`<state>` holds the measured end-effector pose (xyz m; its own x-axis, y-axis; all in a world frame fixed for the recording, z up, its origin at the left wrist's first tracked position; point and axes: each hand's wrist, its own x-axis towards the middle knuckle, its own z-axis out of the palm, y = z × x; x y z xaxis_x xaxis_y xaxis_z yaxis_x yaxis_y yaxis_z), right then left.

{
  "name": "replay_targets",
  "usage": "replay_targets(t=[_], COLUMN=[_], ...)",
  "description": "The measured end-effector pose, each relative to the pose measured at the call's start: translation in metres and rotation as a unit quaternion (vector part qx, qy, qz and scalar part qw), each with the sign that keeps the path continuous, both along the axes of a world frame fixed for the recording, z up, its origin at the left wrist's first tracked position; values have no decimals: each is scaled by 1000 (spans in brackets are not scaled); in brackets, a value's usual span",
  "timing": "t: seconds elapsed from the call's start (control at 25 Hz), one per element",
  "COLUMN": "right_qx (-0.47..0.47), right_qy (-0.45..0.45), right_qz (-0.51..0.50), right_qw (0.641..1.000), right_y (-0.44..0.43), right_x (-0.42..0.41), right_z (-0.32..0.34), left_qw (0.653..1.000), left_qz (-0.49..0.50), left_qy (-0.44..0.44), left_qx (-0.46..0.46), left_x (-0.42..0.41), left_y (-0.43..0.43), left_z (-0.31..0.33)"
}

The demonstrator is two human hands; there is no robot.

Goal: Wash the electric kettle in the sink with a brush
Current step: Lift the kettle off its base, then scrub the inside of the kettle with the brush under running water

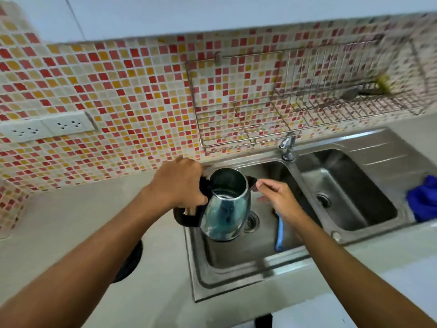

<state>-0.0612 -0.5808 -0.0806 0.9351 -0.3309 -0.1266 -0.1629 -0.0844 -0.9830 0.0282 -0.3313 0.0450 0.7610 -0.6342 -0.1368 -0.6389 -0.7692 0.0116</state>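
A shiny steel electric kettle (224, 209) with a black handle hangs tilted over the left basin of the double sink (236, 278), its mouth uncovered so the inside shows. My left hand (179, 183) is closed around the top of the handle. My right hand (276, 197) hovers just right of the kettle's spout with its fingers loosely spread and pointing at it. A blue-handled brush (279, 233) lies in the left basin under my right wrist, its head hidden.
The faucet (287, 147) stands behind the divider between the basins. A blue cloth (423, 200) lies on the drainboard at the right. A wire dish rack (307, 98) hangs on the tiled wall. A black round base (132, 261) sits on the counter under my left forearm. Wall sockets (47, 127) are at the left.
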Motion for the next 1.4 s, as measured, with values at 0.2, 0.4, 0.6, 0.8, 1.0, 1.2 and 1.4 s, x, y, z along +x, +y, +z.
replay_targets(t=[0.2,0.4,0.6,0.8,1.0,1.2,1.4], right_qx=[-17,-42,-225,-268,-317,-249,-225], right_qy=[75,132,160,153,105,93,290], right_qz=[17,-83,-124,-136,-90,-126,5], right_qw=[997,987,953,941,938,956,930], right_y=[-91,-176,-239,-249,-241,-223,-185], right_x=[26,71,121,150,149,128,48], right_z=[-54,-105,-134,-136,-145,-156,-223], left_qw=[997,990,981,977,972,971,971], left_qz=[53,114,162,192,214,219,221], left_qy=[52,78,92,92,99,90,92], left_qx=[24,23,46,14,-6,-5,2], left_x=[13,24,33,39,44,45,42], left_y=[-89,-151,-192,-213,-227,-235,-237], left_z=[-66,-138,-199,-231,-247,-259,-271])
